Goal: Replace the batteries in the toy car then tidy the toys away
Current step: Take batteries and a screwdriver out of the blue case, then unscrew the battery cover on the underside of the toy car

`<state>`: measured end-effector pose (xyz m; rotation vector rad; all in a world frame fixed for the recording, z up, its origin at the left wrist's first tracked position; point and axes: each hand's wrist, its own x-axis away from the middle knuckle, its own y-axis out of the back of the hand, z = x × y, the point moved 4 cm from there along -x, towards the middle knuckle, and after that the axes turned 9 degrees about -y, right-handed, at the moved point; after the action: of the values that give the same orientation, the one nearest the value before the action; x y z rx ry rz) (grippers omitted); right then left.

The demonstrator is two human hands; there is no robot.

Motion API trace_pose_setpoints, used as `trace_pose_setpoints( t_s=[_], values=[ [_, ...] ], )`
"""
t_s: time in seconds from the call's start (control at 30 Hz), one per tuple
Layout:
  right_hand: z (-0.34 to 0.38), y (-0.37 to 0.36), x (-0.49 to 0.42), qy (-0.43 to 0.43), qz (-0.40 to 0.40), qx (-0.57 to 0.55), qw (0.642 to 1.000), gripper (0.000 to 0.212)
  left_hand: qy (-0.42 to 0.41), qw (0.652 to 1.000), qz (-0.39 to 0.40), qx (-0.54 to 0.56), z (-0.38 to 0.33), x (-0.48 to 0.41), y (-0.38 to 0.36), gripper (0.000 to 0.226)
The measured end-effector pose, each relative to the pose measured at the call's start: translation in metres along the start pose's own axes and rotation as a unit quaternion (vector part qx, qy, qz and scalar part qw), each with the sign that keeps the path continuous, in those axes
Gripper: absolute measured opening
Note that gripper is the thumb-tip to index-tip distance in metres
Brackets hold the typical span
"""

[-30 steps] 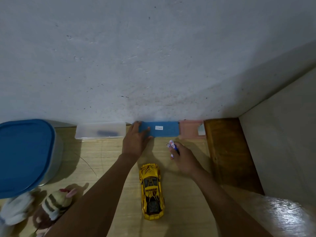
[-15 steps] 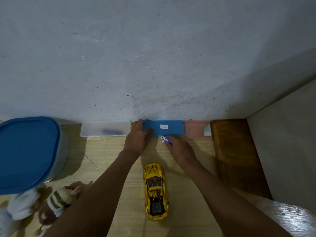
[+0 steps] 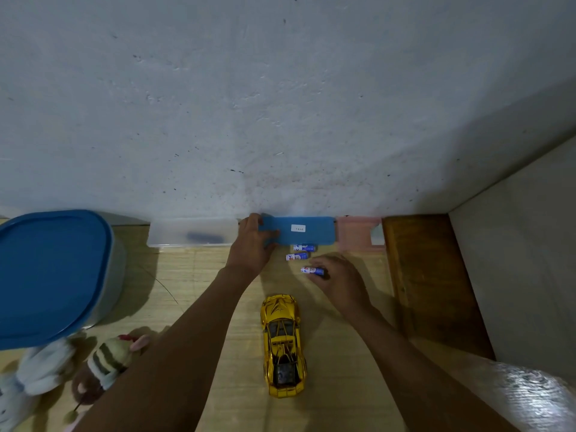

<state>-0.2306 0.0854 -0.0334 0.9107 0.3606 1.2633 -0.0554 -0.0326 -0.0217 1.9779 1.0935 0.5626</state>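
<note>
Toy car (image 3: 282,344): we are finding it lying on the floor, nearest us, between both forearms, nose pointing far.
Right hand (image 3: 338,280): we are observing it pinching one battery (image 3: 312,270), just beyond the car and slightly right.
Loose batteries (image 3: 297,256): two are lying side by side, just short of the blue case.
Left hand (image 3: 254,244): it is gripping the left end of the blue case (image 3: 304,230), which is sitting against the far wall.
</note>
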Motion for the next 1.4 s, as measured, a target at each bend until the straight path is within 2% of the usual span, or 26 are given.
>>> trace_pose_setpoints(
  t_s=[0.13,0.4,0.53,0.7,0.83,0.9,0.97,1.03,1.1,1.17,1.27,1.3,1.4],
  values=[
    [0.020,-0.008,-0.003,0.089,-0.027,0.057,0.994,0.019,-0.006,1.000,0.005,-0.014,0.003,-0.001,-0.002,0.034],
    [0.032,-0.016,-0.014,0.071,-0.092,0.145,0.983,0.022,0.025,0.999,0.014,0.026,0.016,-0.005,-0.005,0.042],
    [0.033,-0.019,-0.013,0.048,-0.077,0.140,0.986,0.023,0.004,1.000,0.016,0.002,0.013,-0.003,-0.004,0.039],
    [0.030,-0.017,-0.013,0.027,-0.006,0.080,0.996,0.030,-0.039,0.998,0.022,-0.046,0.002,0.004,0.002,0.035],
    [0.034,-0.005,-0.015,0.017,0.023,0.067,0.997,0.032,-0.055,0.994,0.056,-0.073,-0.002,0.013,0.015,0.040],
    [0.036,0.003,-0.014,0.005,0.022,0.067,0.997,0.030,-0.068,0.997,0.012,-0.047,0.000,0.024,0.028,0.037],
    [0.038,0.009,-0.011,0.005,0.014,0.069,0.998,0.030,-0.067,0.995,-0.074,-0.018,0.007,0.041,0.046,0.032],
    [0.046,0.012,-0.009,0.014,0.011,0.070,0.997,0.031,-0.037,0.986,-0.165,0.001,0.016,0.060,0.065,0.037],
    [0.064,0.008,-0.008,0.041,0.009,0.076,0.996,0.030,0.035,0.978,-0.208,0.011,0.030,0.075,0.081,0.046],
    [0.091,-0.004,-0.008,0.087,0.010,0.086,0.992,0.030,0.134,0.970,-0.201,0.019,0.057,0.084,0.087,0.065],
    [0.134,-0.030,-0.013,0.146,0.043,0.132,0.979,0.036,0.253,0.945,-0.171,0.116,0.096,0.088,0.094,0.087],
    [0.148,-0.039,-0.017,0.164,0.055,0.148,0.974,0.039,0.267,0.938,-0.164,0.150,0.109,0.087,0.094,0.086],
    [0.186,-0.066,-0.029,0.204,0.086,0.198,0.955,0.049,0.268,0.913,-0.171,0.255,0.127,0.086,0.094,0.061]
  ],
)
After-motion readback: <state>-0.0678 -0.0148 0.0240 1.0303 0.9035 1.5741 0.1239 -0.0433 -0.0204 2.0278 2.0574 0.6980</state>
